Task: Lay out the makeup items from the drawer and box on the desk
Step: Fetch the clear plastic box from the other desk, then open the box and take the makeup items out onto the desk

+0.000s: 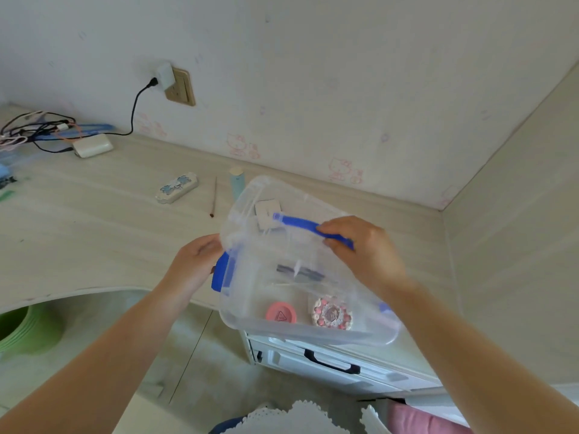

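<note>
A: Where's the box [300, 277] right now?

B: Held up, tilted, over the near edge of the tabletop [94, 239], with the closed white drawer [329, 364] just below it. The lid is on. Both hands have it: the right hand [366, 249] has its fingers curled over the blue handle [300, 225] on the lid, and the left hand [194, 261] holds the left end of the box beside the blue latch [221, 272].

A: How would you expect it to handle?

B: Light, I'd judge. It's thin clear plastic with only a few small things inside. A pink round compact [281, 314] and a beaded round case [332, 314] lie against its lower wall, and a dark slim item sits nearer the middle. The walls look smooth and likely a bit slippery, and the loose contents will slide if it tips further.

A: So where should the grip go?

B: Probably support under the base and a hold at the latch ends, not the lid alone. I can't tell whether the right-end latch is fastened.

A: Anything laid out already?

B: Beyond the box, toward the wall: a decorated white case [177, 187], a thin brown stick [214, 197], and a pale blue tube [237, 183].
</note>
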